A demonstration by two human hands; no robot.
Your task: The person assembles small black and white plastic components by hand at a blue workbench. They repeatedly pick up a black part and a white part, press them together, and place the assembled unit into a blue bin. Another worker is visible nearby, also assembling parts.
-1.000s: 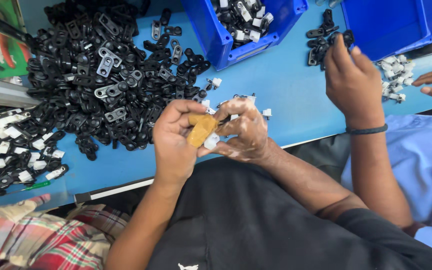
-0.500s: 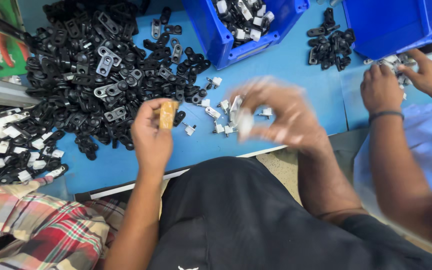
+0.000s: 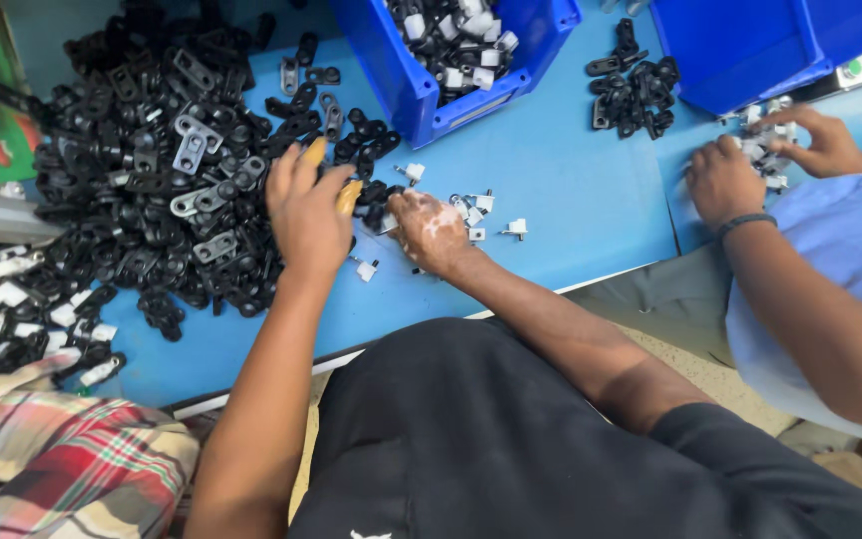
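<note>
The left hand (image 3: 303, 205) rests on the black clips (image 3: 152, 190), fingers spread wide. At its 3 o'clock, the right hand (image 3: 429, 232) curls over small white clips (image 3: 476, 208); I cannot tell its grip.

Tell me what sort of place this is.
Probably a small-parts assembly or sorting bench in a workshop. A big heap of black plastic clips covers the blue table, blue bins hold more parts, and several people work side by side, the left hand and right hand among small white pieces.
</note>
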